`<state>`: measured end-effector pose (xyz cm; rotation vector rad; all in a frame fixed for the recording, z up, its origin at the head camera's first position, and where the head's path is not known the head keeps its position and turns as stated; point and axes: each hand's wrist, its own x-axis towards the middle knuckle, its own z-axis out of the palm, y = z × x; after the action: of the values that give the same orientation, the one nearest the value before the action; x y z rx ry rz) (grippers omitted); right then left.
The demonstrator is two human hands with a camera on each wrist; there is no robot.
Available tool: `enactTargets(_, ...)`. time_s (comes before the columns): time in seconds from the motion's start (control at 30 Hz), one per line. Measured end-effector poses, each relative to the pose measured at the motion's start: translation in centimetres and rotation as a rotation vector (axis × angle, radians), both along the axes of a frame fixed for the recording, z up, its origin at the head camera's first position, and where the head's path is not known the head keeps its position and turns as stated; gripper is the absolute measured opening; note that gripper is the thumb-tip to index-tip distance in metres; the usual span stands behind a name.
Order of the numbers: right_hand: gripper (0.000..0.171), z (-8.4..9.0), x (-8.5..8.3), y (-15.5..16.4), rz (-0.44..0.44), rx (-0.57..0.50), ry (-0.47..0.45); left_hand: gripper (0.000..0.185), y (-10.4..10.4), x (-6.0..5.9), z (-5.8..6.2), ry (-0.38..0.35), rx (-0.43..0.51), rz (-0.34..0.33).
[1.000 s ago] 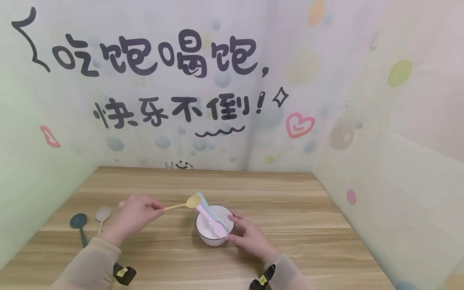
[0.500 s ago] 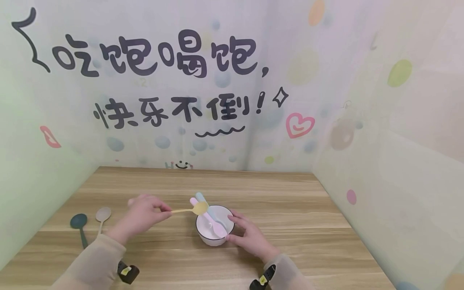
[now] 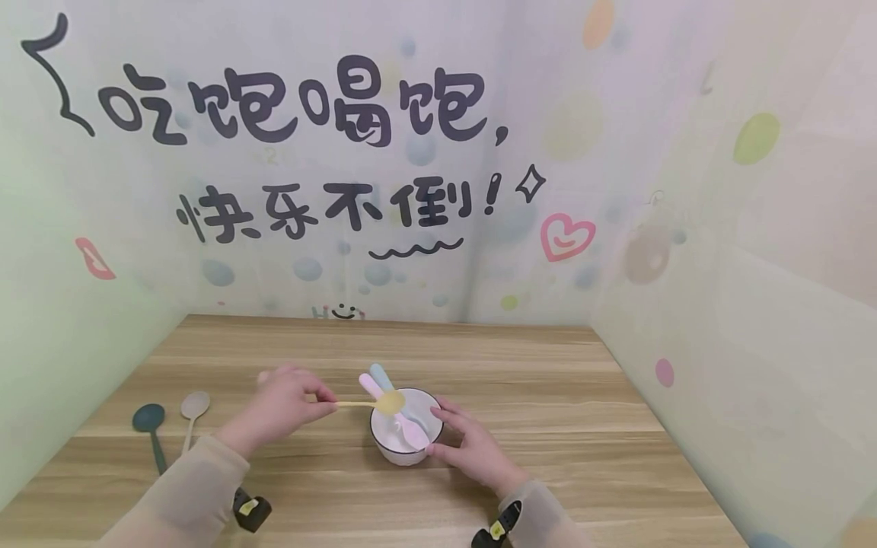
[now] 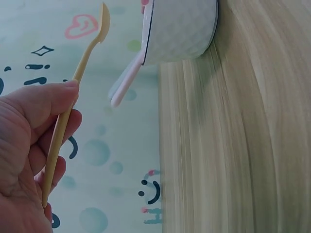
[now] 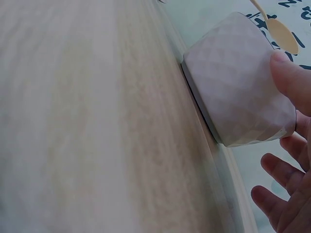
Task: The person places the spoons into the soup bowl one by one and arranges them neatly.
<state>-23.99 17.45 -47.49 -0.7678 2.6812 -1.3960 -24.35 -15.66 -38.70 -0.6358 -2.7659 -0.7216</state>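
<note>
The left hand [image 3: 288, 403] pinches the thin handle of a pale yellow plastic spoon [image 3: 387, 401], a slim one with a small oval scoop now hanging over the rim of the white faceted bowl [image 3: 404, 449]. A second ago it was short of the bowl. The right hand [image 3: 473, 449], fingers relaxed, steadies the bowl's side.

The head view looks forward and down from above the near edge of the bench [image 3: 548, 426], taking in its whole top and the far wall. The left wrist view sits close and rolled sideways, facing the far edge past the white bowl [image 4: 180, 29]. The right wrist view, closer still and low to the bench, also faces that bowl [image 5: 238, 82], which all three views share.
</note>
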Motion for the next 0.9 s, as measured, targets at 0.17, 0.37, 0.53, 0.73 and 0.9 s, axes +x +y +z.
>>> enactTargets(0.17,0.069,0.0,0.0,0.0,-0.001,-0.002,-0.004,0.01,0.4,-0.1,0.2,-0.003,-0.01,-0.023)
enactTargets(0.37,0.069,0.0,0.0,0.0,0.001,-0.009,-0.006,0.012,1.0,-0.4,0.3,0.003,-0.051,-0.036)
enactTargets(0.53,0.068,0.0,0.0,-0.1,0.009,-0.014,0.013,0.015,1.4,-0.5,0.4,0.021,-0.097,-0.058)
enactTargets(0.73,0.068,0.0,0.0,-0.1,0.011,-0.018,0.005,0.015,1.9,-0.7,0.5,0.034,-0.139,-0.079)
enactTargets(0.9,0.069,0.1,0.1,-0.1,0.015,-0.015,0.011,0.015,2.3,-0.9,0.4,0.054,-0.163,-0.102)
